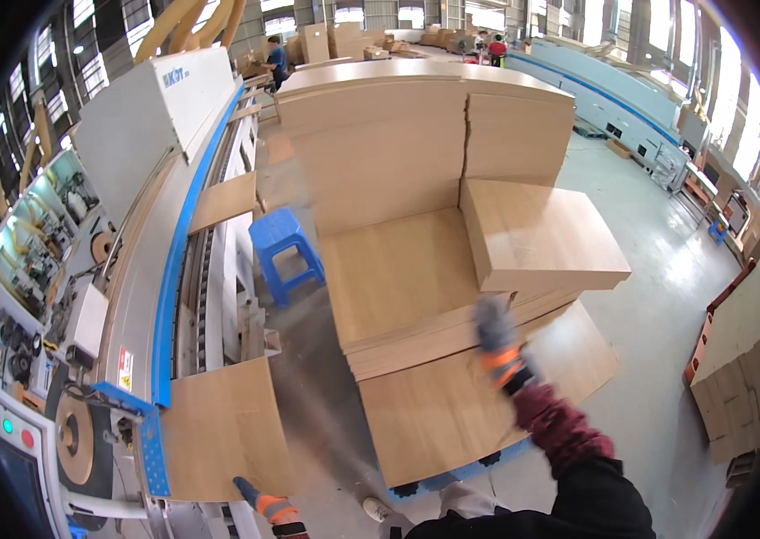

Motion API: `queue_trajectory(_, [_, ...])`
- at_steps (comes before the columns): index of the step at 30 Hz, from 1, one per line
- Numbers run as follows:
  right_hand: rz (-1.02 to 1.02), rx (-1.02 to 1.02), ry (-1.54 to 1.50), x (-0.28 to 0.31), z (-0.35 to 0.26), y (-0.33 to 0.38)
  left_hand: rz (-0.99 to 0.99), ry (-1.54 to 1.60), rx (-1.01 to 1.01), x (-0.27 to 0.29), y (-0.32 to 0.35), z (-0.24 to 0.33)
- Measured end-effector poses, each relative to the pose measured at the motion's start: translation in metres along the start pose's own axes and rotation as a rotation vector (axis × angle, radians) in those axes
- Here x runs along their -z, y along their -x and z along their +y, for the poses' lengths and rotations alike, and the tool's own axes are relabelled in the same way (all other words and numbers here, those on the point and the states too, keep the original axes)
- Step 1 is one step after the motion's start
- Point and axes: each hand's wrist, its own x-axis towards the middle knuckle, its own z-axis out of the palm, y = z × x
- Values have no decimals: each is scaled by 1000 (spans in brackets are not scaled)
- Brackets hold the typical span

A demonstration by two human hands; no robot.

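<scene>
A wood-grain panel lies at the infeed end of the long machine on my left. My left hand, in a dark glove with an orange band, rests on this panel's near edge with its fingers stretched out. In front of me stands a stepped stack of wood-grain panels. My right hand, gloved the same way, is smeared by motion over the near side of the stack. It is close to the smaller block of panels at the right. Whether it touches a panel, I cannot tell.
A blue plastic stool stands between machine and stack. The machine has a blue-edged beam, with a control panel at lower left. More boards are stacked at far right. Two people work in the background.
</scene>
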Motion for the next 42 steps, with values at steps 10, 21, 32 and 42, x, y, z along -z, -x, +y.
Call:
queue_trajectory(10, [617,-412,1582,350,-174,-227,-81,-183,-34,-33,-120,-27])
queue_trajectory(21, [719,19,1853,298,-170,-182,-1053,-1079,114,-423,115,-295])
queue_trajectory(32, [371,-256,1601,287,-172,-184,-893,-890,-53,-417,99,-329])
queue_trajectory(42, [-274,-317,960,211,-137,-37,-549,-70,663,-205,157,-107])
